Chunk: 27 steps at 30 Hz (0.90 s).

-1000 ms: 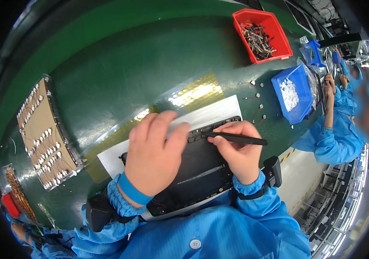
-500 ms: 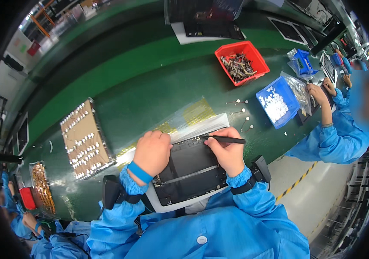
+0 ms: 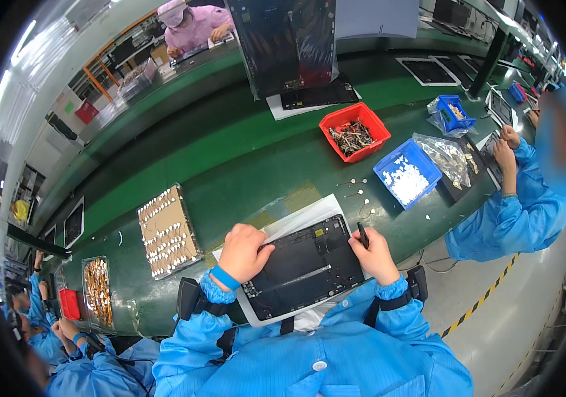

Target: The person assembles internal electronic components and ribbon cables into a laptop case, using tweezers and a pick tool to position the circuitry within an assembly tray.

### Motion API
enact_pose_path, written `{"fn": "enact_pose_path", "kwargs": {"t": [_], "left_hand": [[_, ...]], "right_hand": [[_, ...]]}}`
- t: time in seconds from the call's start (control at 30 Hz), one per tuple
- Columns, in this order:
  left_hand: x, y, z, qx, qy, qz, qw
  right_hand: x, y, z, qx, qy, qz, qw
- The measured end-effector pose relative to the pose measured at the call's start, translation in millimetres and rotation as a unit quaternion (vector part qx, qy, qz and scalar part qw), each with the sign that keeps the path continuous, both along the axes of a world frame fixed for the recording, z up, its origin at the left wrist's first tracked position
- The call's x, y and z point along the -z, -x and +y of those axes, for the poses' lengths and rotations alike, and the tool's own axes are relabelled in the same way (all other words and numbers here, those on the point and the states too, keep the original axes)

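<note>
An opened black tablet housing (image 3: 303, 268) lies tilted in front of me, with small circuit parts along its edges and a silvery strip across its middle. Beneath it a white sheet or tray (image 3: 330, 204) sticks out. My left hand (image 3: 243, 255), with a blue wrist band, grips the housing's left upper edge, thumb over the inside. My right hand (image 3: 377, 257) is beside the right edge, its fingers closed round a slim black pointed tool (image 3: 363, 235). Whether that tool is a pen or tweezers cannot be made out.
Right of the housing stand a blue bin (image 3: 407, 173) of white pieces and a red bin (image 3: 355, 132) of small parts. Short wires (image 3: 362, 193) lie nearby. Left is a cardboard tray (image 3: 167, 231) of white-tipped wires. A co-worker (image 3: 514, 198) sits at right.
My right hand has drawn back from the housing's upper edge to its right side, and the tool now points upward. My left hand stays on the left edge. The view has tilted up.
</note>
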State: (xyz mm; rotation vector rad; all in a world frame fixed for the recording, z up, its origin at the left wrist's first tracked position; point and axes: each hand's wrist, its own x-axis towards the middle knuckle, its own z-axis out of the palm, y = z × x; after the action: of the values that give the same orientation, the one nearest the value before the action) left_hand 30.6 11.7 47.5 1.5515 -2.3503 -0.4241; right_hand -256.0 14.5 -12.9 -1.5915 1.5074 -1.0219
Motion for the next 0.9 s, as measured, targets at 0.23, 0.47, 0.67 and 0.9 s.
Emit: {"fn": "enact_pose_path", "kwargs": {"t": [0.23, 0.47, 0.67, 0.9], "left_hand": [[-25.9, -12.1, 1.6, 0.093, -0.052, 0.122, 0.987], [-66.6, -49.9, -44.2, 0.038, -0.157, 0.202, 0.966], [-70.8, -165.9, -150.2, -0.164, -0.057, 0.300, 0.938], [-35.8, -273.9, -283.6, -0.200, 0.087, 0.021, 0.976]], "right_hand": [[-12.5, 10.6, 11.4, -0.084, -0.055, -0.209, 0.973], [-56.4, -7.9, -10.9, -0.029, 0.014, -0.334, 0.942], [-19.3, -3.9, -33.1, 0.083, 0.176, -0.355, 0.915], [0.2, -4.9, -38.8, 0.108, 0.123, -0.267, 0.950]]}}
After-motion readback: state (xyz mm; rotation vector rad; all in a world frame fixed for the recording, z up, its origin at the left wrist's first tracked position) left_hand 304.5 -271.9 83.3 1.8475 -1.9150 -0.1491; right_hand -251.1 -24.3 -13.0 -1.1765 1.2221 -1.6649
